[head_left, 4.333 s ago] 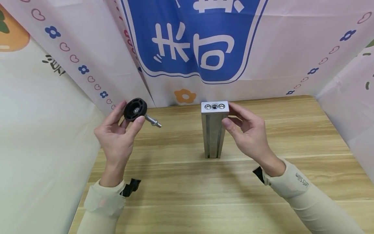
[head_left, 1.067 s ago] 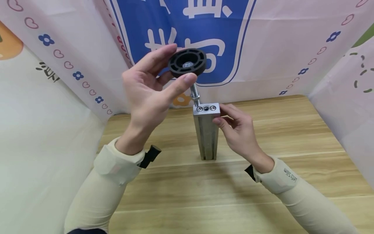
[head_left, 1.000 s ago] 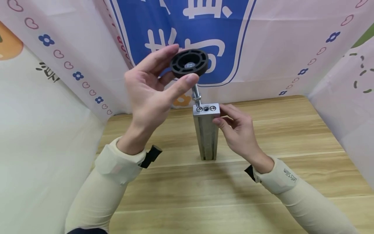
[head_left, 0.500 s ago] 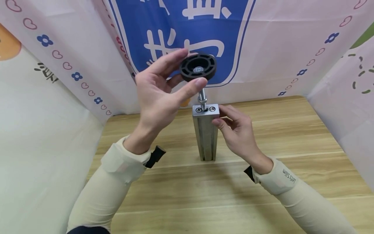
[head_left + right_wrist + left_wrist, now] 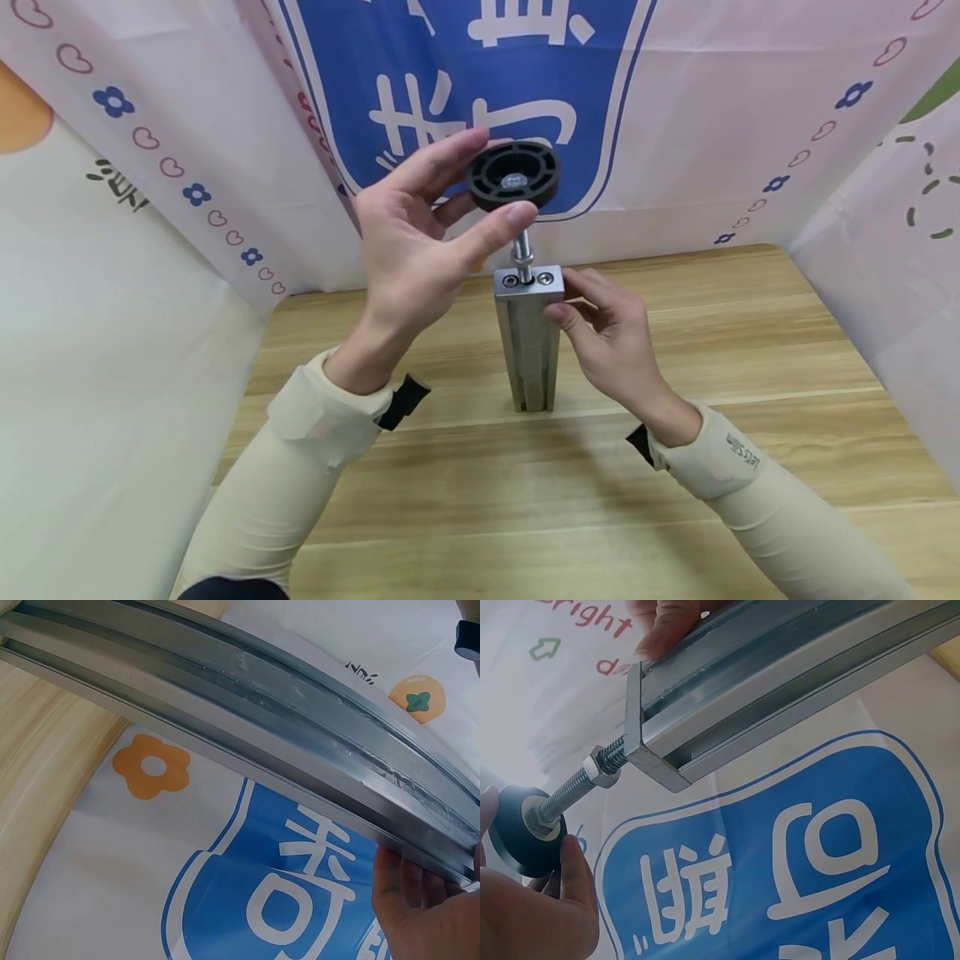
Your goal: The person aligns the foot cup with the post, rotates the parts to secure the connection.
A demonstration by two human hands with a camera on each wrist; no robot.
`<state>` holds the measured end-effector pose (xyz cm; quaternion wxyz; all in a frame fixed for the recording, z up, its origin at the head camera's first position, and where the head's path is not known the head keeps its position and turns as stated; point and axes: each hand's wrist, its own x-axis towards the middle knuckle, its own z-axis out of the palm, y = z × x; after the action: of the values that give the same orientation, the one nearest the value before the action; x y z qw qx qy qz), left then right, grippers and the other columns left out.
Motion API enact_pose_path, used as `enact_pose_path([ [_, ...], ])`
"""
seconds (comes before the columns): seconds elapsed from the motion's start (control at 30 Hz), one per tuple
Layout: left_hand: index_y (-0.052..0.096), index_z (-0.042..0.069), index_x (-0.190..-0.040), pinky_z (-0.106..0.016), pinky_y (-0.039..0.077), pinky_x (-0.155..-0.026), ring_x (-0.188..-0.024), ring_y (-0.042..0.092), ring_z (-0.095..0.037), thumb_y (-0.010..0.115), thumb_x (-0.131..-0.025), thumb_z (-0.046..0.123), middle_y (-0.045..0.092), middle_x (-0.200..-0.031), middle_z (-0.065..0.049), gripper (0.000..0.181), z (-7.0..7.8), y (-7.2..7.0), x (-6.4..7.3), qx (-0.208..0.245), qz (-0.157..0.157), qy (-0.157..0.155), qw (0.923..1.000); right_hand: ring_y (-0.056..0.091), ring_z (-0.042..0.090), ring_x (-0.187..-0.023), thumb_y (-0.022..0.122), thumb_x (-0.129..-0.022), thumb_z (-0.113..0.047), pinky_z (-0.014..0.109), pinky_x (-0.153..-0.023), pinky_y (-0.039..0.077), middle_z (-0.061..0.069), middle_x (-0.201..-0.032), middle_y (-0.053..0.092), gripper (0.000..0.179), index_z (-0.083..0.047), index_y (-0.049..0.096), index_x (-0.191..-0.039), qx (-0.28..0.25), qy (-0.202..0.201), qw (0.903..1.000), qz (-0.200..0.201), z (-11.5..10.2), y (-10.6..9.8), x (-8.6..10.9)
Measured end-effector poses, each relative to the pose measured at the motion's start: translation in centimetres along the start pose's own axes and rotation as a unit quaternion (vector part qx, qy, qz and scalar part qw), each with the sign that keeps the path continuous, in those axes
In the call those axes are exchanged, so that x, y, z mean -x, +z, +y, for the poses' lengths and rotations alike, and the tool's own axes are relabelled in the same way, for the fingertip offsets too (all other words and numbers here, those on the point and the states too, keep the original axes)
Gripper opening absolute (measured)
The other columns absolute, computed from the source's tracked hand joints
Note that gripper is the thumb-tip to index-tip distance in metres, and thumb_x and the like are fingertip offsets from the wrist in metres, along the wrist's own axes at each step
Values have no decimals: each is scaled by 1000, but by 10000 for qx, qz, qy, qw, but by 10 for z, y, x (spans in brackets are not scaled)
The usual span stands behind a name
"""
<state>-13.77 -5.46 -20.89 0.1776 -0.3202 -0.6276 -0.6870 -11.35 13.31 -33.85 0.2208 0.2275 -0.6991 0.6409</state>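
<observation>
My left hand (image 5: 416,242) grips the black round base of a leveling foot (image 5: 513,175) by its rim, base up. Its threaded stud (image 5: 570,793) points down, with a hex nut (image 5: 601,766) partway along it. In the head view the stud's tip stands at the middle hole of the end plate (image 5: 528,282), between two socket screws. That plate caps an upright aluminium profile (image 5: 531,354) on the table. My right hand (image 5: 611,337) holds the profile near its top, thumb in front and fingers behind. The left wrist view shows the stud meeting the plate.
The profile stands on a wood-grain table (image 5: 637,525). Behind it hangs a printed cloth (image 5: 697,125) with a blue sign, and light cloth walls rise at both sides. A black wrist camera (image 5: 405,402) sits on the left cuff.
My left hand has brought the leveling foot from the left to above the profile, turned it base up, and shifted its stud from the left screw to the middle hole. My right hand keeps its hold.
</observation>
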Motion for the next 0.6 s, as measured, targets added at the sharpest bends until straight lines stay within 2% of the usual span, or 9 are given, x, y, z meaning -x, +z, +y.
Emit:
enact_pose_path([
  [0.13, 62, -15, -132, -38, 60, -104, -117, 73, -26, 79, -78, -16, 71, -129, -29, 57, 0, 2, 1, -34, -45, -51, 10000, 68, 9, -99, 70, -95, -1, 17, -83, 62, -11, -112, 71, 35, 12, 68, -127, 14, -72, 10000, -4, 2, 0, 0],
  [0.23, 63, -15, -132, -38, 61, -103, -117, 73, -25, 80, -78, -16, 71, -129, -28, 57, 0, 2, 2, -93, -62, -72, 9999, 68, 9, -99, 70, -95, -4, 18, -83, 62, -3, -111, 72, 36, 12, 68, -127, 41, -115, 9999, -7, 3, 0, -1],
  [0.43, 62, -15, -132, -38, 61, -103, -119, 72, -27, 81, -78, -15, 70, -131, -28, 58, -1, 2, 2, -149, -121, -77, 9998, 69, 9, -100, 69, -94, 3, 18, -83, 62, 21, -110, 73, 34, 12, 68, -127, 67, -101, 9999, -31, 1, 0, -1],
  [0.6, 61, -14, -134, -38, 60, -105, -121, 71, -27, 80, -79, -14, 70, -133, -27, 59, -1, 2, 2, -125, -191, -127, 9997, 68, 8, -101, 68, -95, 3, 16, -82, 61, 25, -113, 72, 35, 12, 68, -129, 130, -72, 9999, -63, 0, 0, -1],
])
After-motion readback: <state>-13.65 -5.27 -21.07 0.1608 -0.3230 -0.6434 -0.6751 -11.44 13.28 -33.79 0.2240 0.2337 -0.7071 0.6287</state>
